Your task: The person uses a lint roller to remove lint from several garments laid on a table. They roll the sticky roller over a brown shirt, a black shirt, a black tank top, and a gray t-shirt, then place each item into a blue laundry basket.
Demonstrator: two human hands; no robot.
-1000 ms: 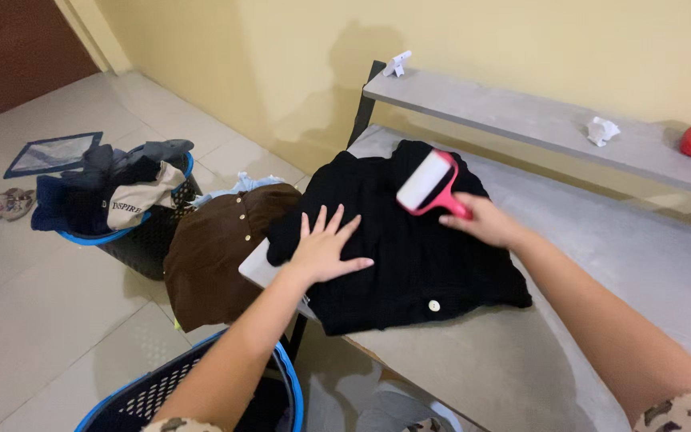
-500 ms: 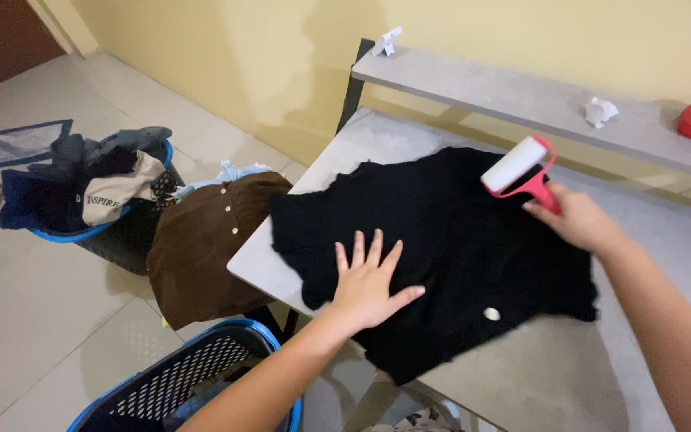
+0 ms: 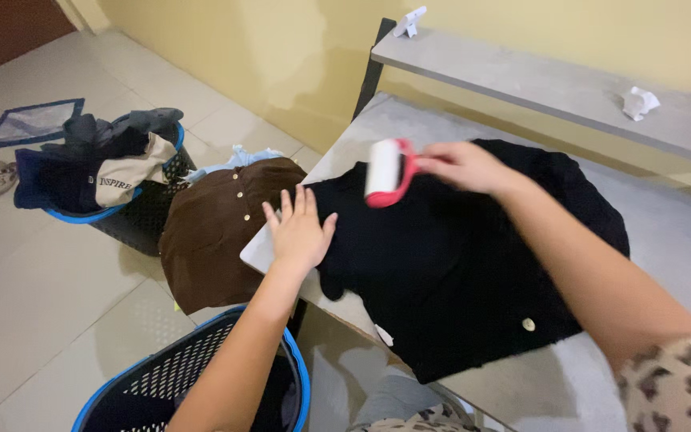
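The left hand point(image 3: 299, 232) lies flat, fingers point(image 3: 288, 206) spread and straight, palm down on the near-left edge of the black garment point(image 3: 457, 256), gripping nothing; the right hand point(image 3: 461, 166) reaches across from the right, its fingers curled tight about the pink handle of a lint roller point(image 3: 387, 171), whose white drum rests on the cloth just above the left fingers; the right forearm crosses over the garment, a patterned sleeve point(image 3: 673, 384) at its near end.

The garment is spread on a grey worktop point(image 3: 681, 232), under both hands; a grey shelf point(image 3: 537, 80) runs behind it against a yellow wall, with a crumpled white scrap point(image 3: 640, 102) lying on it; left of the left fingers a brown buttoned garment point(image 3: 217, 224) hangs off the worktop corner; below the left arm stands a blue-rimmed black basket point(image 3: 201, 376); a second basket point(image 3: 97, 180), heaped with clothes, sits further left on the pale tiled floor.
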